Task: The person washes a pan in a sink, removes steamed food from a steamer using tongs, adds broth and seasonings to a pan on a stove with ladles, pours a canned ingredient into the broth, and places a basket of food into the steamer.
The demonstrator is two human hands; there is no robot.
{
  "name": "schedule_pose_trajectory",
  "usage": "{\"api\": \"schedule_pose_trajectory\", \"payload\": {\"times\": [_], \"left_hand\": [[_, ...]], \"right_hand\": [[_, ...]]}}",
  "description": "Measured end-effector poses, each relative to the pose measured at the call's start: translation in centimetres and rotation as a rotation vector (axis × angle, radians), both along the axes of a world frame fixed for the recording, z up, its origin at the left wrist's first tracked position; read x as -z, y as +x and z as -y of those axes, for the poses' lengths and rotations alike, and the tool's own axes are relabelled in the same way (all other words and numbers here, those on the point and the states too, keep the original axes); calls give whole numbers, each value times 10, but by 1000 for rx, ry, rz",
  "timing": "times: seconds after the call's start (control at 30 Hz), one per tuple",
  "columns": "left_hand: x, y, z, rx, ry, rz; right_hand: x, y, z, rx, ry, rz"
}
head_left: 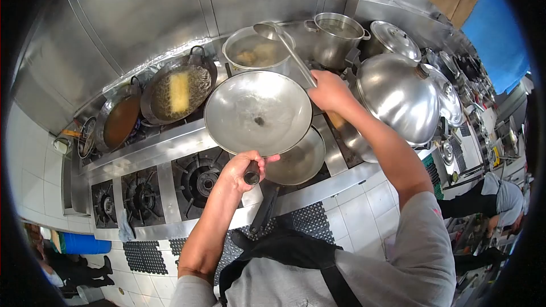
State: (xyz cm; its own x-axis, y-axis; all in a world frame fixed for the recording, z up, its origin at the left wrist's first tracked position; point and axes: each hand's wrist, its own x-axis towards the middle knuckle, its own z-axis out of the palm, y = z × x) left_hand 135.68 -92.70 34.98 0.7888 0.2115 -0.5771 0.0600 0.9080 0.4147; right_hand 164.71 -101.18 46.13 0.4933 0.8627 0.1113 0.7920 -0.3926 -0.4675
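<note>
The stove ran across in front of me, and on my right a big domed lid bulged beside the pots. Nearest me was the wok, up over the front of the stove and partly above a lower wok, its open face towards me so I could look straight into it and see the dark spot near its middle. My left hand was wrapped round its handle, one digit stretched out below the rim; I judged that grip gave me control of the bowl's tilt and spared my fingers the metal.

Beyond, to the left, another wok of bubbling liquid stood on the back row. The pale pot sat just behind my wok, with pieces in its liquid.

The ladle reached across from my right hand, which was closed on the end of its long shaft. Its bowl was at the pale pot, over the far part of the opening; that length, I reckoned, let my knuckles stand off from the heat. Smaller still, a yellow block lay in the bubbling liquid, well apart from both my hands.
</note>
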Motion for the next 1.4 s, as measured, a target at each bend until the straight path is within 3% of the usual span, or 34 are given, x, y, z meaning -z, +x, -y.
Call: {"api": "schedule_pose_trajectory", "payload": {"times": [0.17, 0.27, 0.3, 0.43, 0.63, 0.93, 1.2, 1.4], "left_hand": [[-2, 1, 1, -11, 19, -18], [-4, 1, 3, -32, 15, -24], [-5, 1, 3, -45, 8, -26], [-9, 0, 4, -34, 26, -19], [-3, 1, 4, -58, -45, 12], [-3, 0, 2, -22, -37, 3], [-3, -1, 1, -13, 15, -14], [-6, 3, 5, -41, 55, -77]], "right_hand": [[23, 40, -73, 6, -151, -348], [-28, 17, -56, 68, -62, -1180], [-21, 19, -64, 99, 53, -1565], [-20, 31, -61, 143, 170, -2086], [-34, 24, -44, 143, 267, -2143], [-60, 4, 35, 36, 170, -2177], [-32, -20, 104, -87, 80, -2152], [-42, -53, 133, 38, -15, -1504]]}}
